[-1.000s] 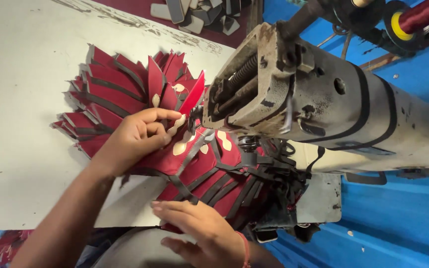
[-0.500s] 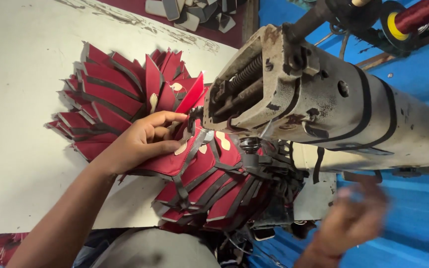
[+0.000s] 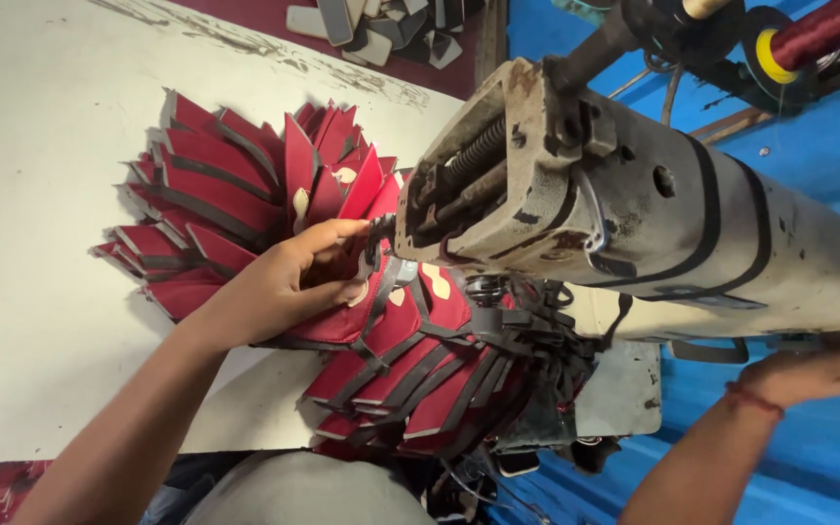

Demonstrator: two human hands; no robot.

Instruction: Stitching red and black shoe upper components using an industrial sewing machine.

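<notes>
Dozens of thin, floppy red shoe-upper pieces fan under left hand, fingers pressing one flat; right hand open, probably on the sewing machine arm.

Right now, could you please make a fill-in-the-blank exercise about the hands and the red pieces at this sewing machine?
1. The left hand presses on the chain of ____ leather pieces with grey straps.
2. The right hand reaches under the worn cream ____ machine arm.
3. The right wrist wears a thin red ____.

Missing words: red; sewing; band
</notes>
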